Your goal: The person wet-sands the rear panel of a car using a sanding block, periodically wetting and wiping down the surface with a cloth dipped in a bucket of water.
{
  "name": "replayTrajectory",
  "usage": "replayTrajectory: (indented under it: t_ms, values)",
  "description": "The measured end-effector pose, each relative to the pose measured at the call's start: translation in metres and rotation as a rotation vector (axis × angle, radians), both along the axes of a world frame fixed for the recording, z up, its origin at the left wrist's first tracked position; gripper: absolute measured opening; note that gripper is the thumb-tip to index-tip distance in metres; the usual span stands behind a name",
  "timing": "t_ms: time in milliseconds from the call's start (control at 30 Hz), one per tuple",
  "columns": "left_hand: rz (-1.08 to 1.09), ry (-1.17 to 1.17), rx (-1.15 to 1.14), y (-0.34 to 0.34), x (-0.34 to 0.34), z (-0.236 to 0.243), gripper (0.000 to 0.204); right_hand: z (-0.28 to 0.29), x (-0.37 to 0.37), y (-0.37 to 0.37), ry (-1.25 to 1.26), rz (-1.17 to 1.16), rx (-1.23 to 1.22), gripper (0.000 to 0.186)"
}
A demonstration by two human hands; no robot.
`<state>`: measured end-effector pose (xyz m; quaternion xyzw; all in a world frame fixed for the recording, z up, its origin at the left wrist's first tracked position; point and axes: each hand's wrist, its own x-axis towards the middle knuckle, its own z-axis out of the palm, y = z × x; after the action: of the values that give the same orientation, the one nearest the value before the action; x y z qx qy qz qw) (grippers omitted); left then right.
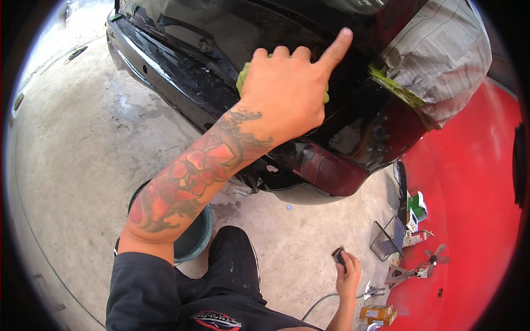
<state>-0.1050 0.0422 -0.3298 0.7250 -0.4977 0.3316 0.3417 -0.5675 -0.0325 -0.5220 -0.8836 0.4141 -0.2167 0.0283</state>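
the left hand (284,91), thumb stretched out, is bent over a green cloth (242,80) against the black car's (171,66) wet rear; lower down, the right hand (350,270) pinches a small dark block (337,255); beneath the left forearm, a bucket (208,231) stands on the concrete floor (292,231).

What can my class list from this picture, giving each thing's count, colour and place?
Car: one, black, top
Tail light: one, dark red, car's lower corner
Newspaper: sheets uncounted, grey, upper right
Cloth: one, green, against car
Bucket: one, dark green, lower left
Small object: one, dark, lower right
Boxes: at least two, orange, bottom right
Fan: one, grey, lower right
Red surface: one, right
Floor: one, grey, below
Trousers: one pair, dark, bottom
Left hand: one, bare, over cloth
Right hand: one, bare, holding small object
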Motion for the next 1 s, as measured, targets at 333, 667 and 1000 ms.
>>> replayTrajectory:
  t_ms: [333,667,1000]
  values:
    - [-0.004,0.032,-0.056,0.000,0.007,-0.009,0.102,0.190,0.066,-0.017,0.049,0.300,-0.696,0.034]
    - [-0.099,0.148,-0.184,-0.006,0.011,-0.005,0.092,0.315,0.196,-0.001,0.295,0.546,-1.369,0.030]
    - [-0.121,0.161,-0.199,-0.011,0.000,-0.012,0.093,0.358,0.286,-0.012,0.543,0.559,-1.576,0.044]
